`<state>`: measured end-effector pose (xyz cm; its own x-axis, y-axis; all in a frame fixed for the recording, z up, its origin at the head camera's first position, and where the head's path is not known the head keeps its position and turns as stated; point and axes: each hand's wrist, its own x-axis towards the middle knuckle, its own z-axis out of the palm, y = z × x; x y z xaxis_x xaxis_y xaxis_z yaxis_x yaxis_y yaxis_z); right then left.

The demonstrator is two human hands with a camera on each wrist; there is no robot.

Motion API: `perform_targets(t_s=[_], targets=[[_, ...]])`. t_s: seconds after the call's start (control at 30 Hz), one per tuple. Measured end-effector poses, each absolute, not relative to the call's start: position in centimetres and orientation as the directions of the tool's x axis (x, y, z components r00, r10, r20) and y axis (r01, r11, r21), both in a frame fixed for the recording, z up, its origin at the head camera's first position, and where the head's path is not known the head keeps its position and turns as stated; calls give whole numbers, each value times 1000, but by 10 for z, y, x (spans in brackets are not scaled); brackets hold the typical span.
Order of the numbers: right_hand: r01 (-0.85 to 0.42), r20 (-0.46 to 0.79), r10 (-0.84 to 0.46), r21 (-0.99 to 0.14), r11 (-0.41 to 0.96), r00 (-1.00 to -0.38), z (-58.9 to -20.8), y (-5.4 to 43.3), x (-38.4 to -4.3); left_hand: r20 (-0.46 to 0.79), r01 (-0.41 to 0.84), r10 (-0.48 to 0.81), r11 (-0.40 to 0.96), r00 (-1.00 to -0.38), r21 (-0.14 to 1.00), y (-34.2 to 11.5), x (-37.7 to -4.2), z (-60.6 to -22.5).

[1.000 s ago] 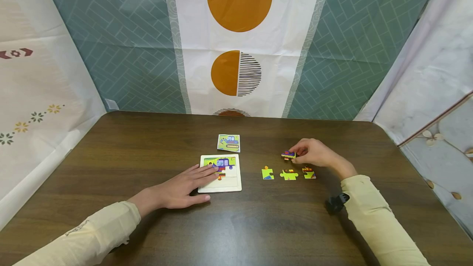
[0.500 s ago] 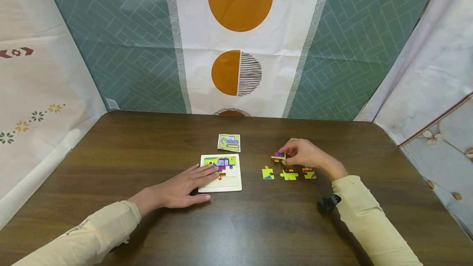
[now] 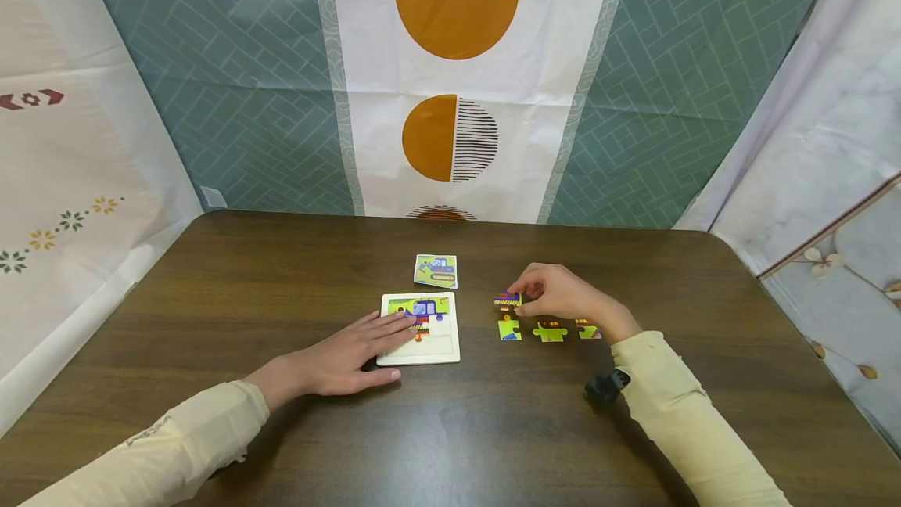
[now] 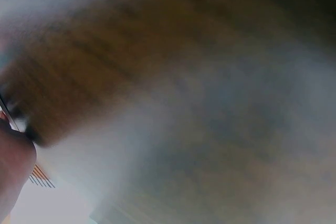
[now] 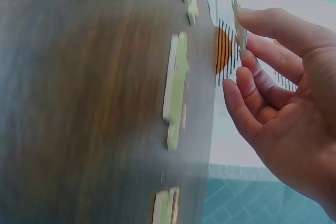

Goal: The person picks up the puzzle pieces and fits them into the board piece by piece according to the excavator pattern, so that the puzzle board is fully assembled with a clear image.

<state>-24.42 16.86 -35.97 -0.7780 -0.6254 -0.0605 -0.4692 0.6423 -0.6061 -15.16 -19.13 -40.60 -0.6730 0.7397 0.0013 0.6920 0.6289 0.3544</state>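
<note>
My right hand [image 3: 559, 293] pinches a purple, red and yellow-striped jigsaw piece [image 3: 507, 300] between thumb and fingertips. In the right wrist view the same jigsaw piece [image 5: 240, 30] shows edge-on, raised off the table. My left hand [image 3: 345, 362] lies flat with straight fingers over the left side of a white puzzle tray [image 3: 442, 352]. Inside the tray several fitted pieces show part of a blue digger [image 3: 425, 309]; the fingers hide some of them. The left wrist view is mostly blurred table, with a bit of that hand at its left edge.
Three loose green jigsaw pieces lie in a row right of the tray: a left one [image 3: 510, 331], a middle one [image 3: 550, 332] and a right one [image 3: 588, 331]. A digger picture card [image 3: 436, 271] lies behind the tray on the brown table [image 3: 281, 257].
My right hand has moved left with the pinched jigsaw piece, from above the right-hand loose pieces to just behind the left one. My left hand has stayed on the tray.
</note>
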Motion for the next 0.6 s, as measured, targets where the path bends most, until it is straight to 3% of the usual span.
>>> perform_targets(t_s=[0.6], targets=[[-528,-110,-674,-535,660,-731,-359,118,-242,31,706,746,616,-666,349,-191,-152,-407]])
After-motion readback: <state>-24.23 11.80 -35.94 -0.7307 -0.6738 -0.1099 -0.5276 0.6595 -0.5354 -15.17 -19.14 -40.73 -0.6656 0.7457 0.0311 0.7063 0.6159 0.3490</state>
